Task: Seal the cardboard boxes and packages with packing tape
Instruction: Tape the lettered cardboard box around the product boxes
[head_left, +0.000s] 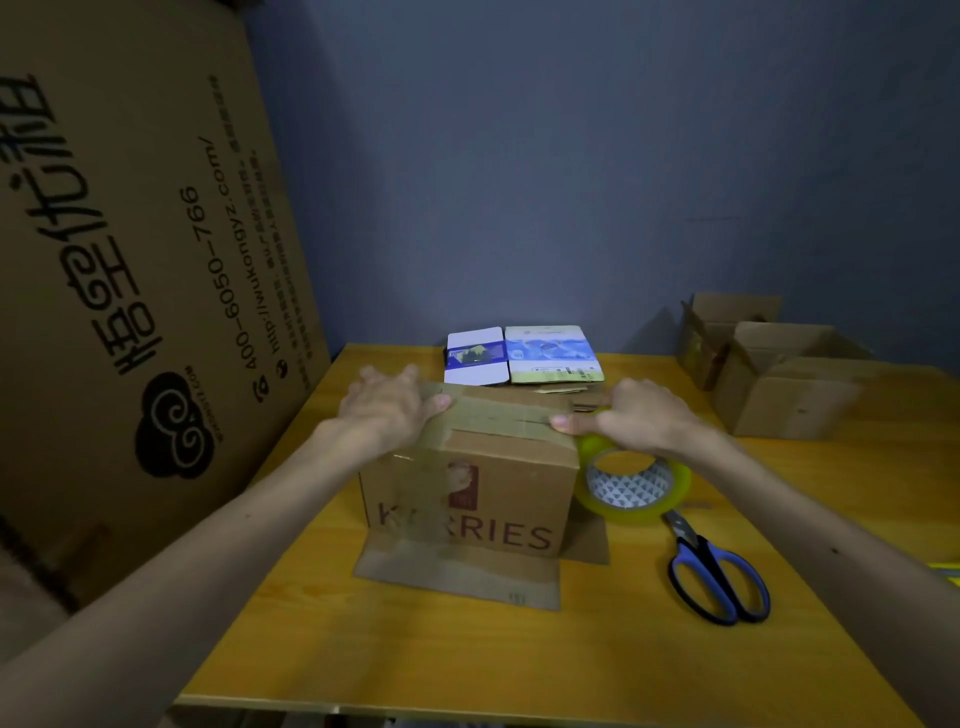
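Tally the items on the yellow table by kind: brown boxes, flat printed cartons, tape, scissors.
Brown boxes: 3 (taped box, front open box, rear open box)
Flat printed cartons: 2 (white-purple carton, blue carton)
Tape roll: 1
Scissors: 1
Total: 7

Dim, bluish light leaves the wall (571, 182) behind the cardboard box (470, 493) murky, the yellow table (467, 654) in front of the box is the brightest patch, and far left of it the wide-angle lens bends and softens the edges, corners darkening.
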